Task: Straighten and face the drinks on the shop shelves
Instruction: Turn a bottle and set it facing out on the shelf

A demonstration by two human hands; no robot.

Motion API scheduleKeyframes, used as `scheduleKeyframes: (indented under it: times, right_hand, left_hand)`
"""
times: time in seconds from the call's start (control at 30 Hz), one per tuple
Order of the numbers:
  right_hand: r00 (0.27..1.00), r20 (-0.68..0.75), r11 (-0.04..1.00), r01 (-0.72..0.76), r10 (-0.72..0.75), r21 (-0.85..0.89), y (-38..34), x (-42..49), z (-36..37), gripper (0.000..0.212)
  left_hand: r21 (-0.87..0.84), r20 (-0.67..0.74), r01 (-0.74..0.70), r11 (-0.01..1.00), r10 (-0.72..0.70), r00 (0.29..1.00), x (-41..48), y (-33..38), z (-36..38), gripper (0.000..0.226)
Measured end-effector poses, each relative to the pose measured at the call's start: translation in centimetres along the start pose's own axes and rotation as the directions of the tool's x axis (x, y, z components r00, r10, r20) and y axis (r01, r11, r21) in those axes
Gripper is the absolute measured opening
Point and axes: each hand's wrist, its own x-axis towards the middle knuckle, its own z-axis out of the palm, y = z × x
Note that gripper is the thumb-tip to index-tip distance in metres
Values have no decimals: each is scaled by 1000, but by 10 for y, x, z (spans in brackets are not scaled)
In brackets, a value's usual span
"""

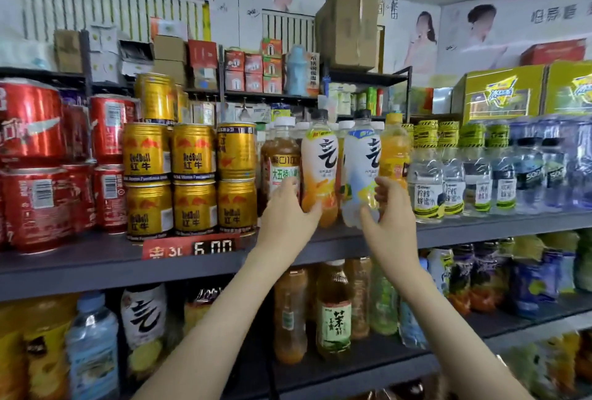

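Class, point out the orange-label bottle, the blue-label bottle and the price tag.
orange-label bottle (pixel 320 151): head view, on its white upper label.
blue-label bottle (pixel 361 156): head view, on its white label.
price tag (pixel 213 246): head view, on the digits.

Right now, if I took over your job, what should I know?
Left grip holds the orange bottle low down; right grip holds the white-blue bottle beside it.
Both are at the front of the middle shelf, labels facing out.
Left to do: red cans show barcodes, and one gold can is turned sideways.
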Motion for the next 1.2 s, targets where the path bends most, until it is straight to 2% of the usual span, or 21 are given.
scheduleKeyframes:
  times: [0.13,0.27,0.33,0.47,0.57,0.63,0.73,0.83,0.93,1.0,1.1,1.2]
  right_hand:
    - [995,41,995,89,-91,49,25,1,-10,39]
    - [985,27,977,168,-172,129,31,0,-13,33]
    - [981,2,966,193,-196,175,31,-1,-13,32]
    - [983,-7,942,178,-184,286,23,-7,-15,32]
    - [992,21,912,107,-125,397,6,-11,-18,36]
    - [993,86,890,32,-80,454,-11,-14,-19,43]
    - [957,283,833,-114,-53,542,-40,-28,-20,57]
    - [865,487,780,-219,-123,585,-70,-57,-21,47]
    - [796,589,790,-269,-139,550,-98,-95,-9,44]
    - [756,643,804,-304,-122,511,-118,-123,6,45]
    - [697,710,846,-320,-94,427,-152,-172,36,41]
    - [687,725,851,-356,-42,386,-178,-228,71,49]
  left_hand:
    - [-40,-39,118,992,-120,992,34,12,37,56]
    - [-21,-71,177,984,-178,981,57,11,57,71]
    - [-17,-99,177,984,-178,979,58,13,60,70]
    - [-31,-166,176,984,-179,970,37,24,55,58]
    - [-41,-220,118,992,-125,968,4,32,37,58]
    - [-79,-234,67,995,-83,969,-24,36,17,59]
    - [-176,-182,20,984,-53,982,-69,39,-20,53]
    - [-230,-111,74,970,-102,989,-112,26,-57,47]
    - [-252,-50,142,957,-159,986,-154,-3,-92,50]
    - [-214,-27,162,963,-172,985,-181,-25,-116,52]
    - [-43,2,206,978,-206,978,-224,-65,-153,60]
    - [70,30,277,958,-280,959,-263,-109,-183,74]
